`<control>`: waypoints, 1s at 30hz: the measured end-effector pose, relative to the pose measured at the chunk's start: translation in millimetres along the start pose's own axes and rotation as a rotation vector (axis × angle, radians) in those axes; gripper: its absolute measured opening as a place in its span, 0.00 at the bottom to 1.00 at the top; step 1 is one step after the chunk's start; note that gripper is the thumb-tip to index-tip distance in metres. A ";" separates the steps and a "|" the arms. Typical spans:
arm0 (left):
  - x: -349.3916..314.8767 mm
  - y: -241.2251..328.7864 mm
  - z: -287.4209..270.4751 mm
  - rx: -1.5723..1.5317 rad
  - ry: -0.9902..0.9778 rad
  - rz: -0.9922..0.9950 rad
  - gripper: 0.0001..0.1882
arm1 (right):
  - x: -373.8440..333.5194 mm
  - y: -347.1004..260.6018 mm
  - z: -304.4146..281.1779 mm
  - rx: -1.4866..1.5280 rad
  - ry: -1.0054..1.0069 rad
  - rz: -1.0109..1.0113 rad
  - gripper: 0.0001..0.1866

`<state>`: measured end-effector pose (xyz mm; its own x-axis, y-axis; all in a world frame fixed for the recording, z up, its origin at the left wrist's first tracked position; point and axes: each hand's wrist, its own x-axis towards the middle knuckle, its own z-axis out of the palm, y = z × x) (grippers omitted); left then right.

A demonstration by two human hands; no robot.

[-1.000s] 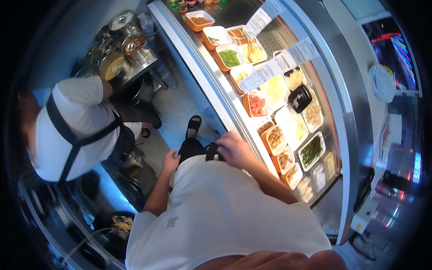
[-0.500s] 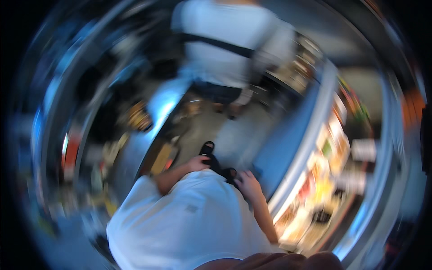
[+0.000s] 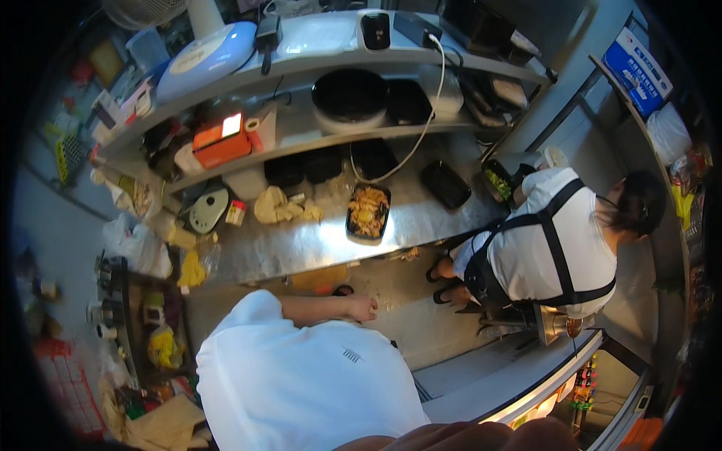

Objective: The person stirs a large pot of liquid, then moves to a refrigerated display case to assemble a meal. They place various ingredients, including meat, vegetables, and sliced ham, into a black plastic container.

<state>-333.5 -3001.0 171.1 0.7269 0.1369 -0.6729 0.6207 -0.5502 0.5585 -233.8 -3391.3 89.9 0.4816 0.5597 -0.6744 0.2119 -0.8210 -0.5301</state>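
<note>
My left hand (image 3: 362, 307) hangs in front of my white shirt (image 3: 308, 368), apart from the steel table. Its fingers are loosely bent and nothing shows in them. My right hand is out of sight. Across from me, on the steel worktable (image 3: 286, 244), a black takeaway tray of cooked food (image 3: 368, 212) sits near the front edge. An empty black tray (image 3: 445, 185) lies to its right. Crumpled pale cloth or gloves (image 3: 277, 206) are to its left, beside a small red and white box (image 3: 235, 213).
At the right a co-worker (image 3: 556, 233) in a white shirt with black straps bends by a container of chopped greens (image 3: 497, 180). Shelves above the table bear a fan (image 3: 207, 56), a black round bowl (image 3: 350, 94) and a white cable (image 3: 429, 113). A lit case (image 3: 538, 406) stands lower right.
My view has swung round from the aisle and lit case to the steel worktable. Both hands were low by my lap; the left now hangs at my front, and the right has left the picture.
</note>
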 end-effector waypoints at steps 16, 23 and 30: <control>-40.2 -150.5 -134.8 -0.692 0.553 0.140 0.16 | 128.6 -257.2 -17.4 -0.134 0.090 -0.409 0.12; -47.7 -180.7 -123.9 -1.036 0.678 0.042 0.13 | 206.4 -334.1 -170.1 -0.040 0.336 -0.419 0.17; -60.2 -137.3 -126.1 -1.127 0.785 -0.021 0.13 | 301.9 -510.0 -409.5 0.905 0.349 -0.365 0.26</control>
<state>-425.5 -2829.8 196.0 0.4538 0.7700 -0.4484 0.2598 0.3670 0.8932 151.8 -2849.6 367.1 0.7668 0.5751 -0.2852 -0.2547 -0.1353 -0.9575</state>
